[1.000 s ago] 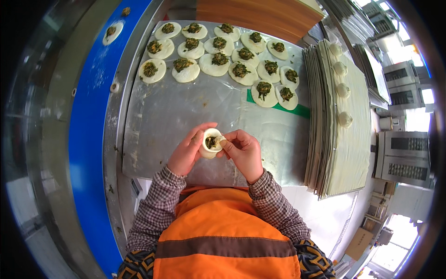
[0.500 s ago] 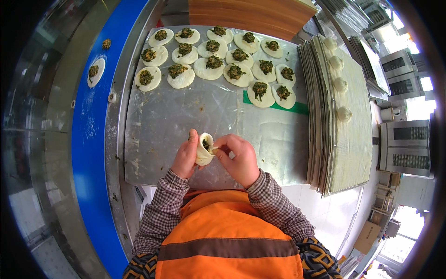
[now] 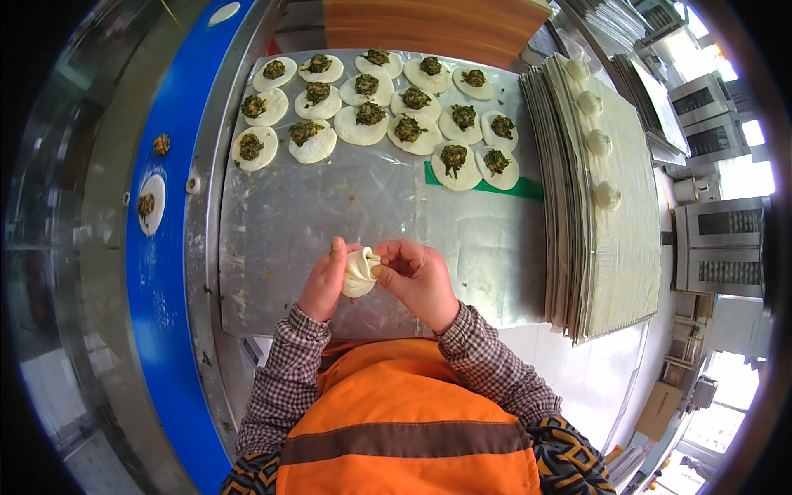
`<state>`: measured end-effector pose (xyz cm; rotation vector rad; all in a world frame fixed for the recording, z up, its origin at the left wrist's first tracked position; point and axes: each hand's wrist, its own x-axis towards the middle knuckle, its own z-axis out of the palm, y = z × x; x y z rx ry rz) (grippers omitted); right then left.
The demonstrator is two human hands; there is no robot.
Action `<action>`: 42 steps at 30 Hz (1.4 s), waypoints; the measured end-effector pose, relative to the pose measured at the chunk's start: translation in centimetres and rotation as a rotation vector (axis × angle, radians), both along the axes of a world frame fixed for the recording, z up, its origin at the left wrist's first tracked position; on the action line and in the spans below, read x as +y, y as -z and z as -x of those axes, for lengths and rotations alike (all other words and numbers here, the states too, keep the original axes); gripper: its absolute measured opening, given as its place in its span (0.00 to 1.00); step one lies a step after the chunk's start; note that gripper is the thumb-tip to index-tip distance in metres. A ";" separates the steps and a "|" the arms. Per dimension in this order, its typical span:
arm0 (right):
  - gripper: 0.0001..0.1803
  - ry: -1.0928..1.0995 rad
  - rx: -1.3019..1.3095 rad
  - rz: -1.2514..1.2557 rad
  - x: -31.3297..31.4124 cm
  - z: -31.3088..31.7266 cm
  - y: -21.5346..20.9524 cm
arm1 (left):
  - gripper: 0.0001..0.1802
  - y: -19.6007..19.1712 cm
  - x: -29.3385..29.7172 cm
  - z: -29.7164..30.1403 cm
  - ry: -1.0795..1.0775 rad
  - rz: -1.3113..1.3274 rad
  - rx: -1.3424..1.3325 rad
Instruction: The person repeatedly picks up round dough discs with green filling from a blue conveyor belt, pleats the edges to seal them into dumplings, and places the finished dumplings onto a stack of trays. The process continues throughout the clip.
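"What's on the left?"
"A blue conveyor belt [image 3: 162, 305] carrying a filled dough round [image 3: 153, 200]."
"And the hands?"
"The left hand [image 3: 323, 285] cups a pleated bun [image 3: 358, 276] above the desk [image 3: 289, 210]; the right hand [image 3: 422, 282] pinches its gathered edge."
"Farther right?"
"Round buns [image 3: 607, 196] on a cloth-topped stack [image 3: 627, 268]."

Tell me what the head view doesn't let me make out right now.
- Inside of the pleated bun: head view, covered by its own gathered dough.
- Left hand, most fingers: head view, hidden behind the bun.
- Blue belt, both ends: head view, cut off by the upper and lower edges.
- Silver cabinet, contents: head view, too small.
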<state>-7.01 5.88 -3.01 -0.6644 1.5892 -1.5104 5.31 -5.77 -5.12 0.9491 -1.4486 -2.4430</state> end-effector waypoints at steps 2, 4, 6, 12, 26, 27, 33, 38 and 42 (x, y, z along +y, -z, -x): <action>0.09 -0.004 -0.036 -0.054 0.1 0.3 -0.1 | 0.31 0.0 0.2 0.0 -0.054 0.128 0.124; 0.08 -0.086 0.423 0.000 0.4 0.6 -0.3 | 0.33 0.0 0.5 0.1 -0.096 0.227 0.131; 0.08 -0.118 0.668 0.045 0.5 0.6 -0.5 | 0.34 0.0 0.5 0.0 -0.068 0.289 0.088; 0.09 -0.012 -0.125 0.050 0.1 0.1 -0.5 | 0.31 -0.3 -0.6 -0.1 0.053 0.059 0.076; 0.08 -0.054 0.278 0.024 0.5 0.1 -1.8 | 0.29 -0.1 0.6 0.9 -0.111 0.414 0.241; 0.08 -0.075 0.392 0.050 0.5 0.1 -1.8 | 0.28 -0.1 0.9 1.0 -0.150 0.512 0.279; 0.11 -0.129 0.845 0.150 0.5 -0.2 -1.8 | 0.28 -0.6 0.6 1.2 -0.145 -0.097 0.082; 0.17 -0.229 0.994 0.157 0.4 0.3 -2.0 | 0.31 -0.6 0.5 1.6 -0.074 -0.340 0.057; 0.17 -0.336 0.971 0.163 0.4 1.5 -2.8 | 0.33 0.1 -0.2 1.7 0.037 -0.609 0.051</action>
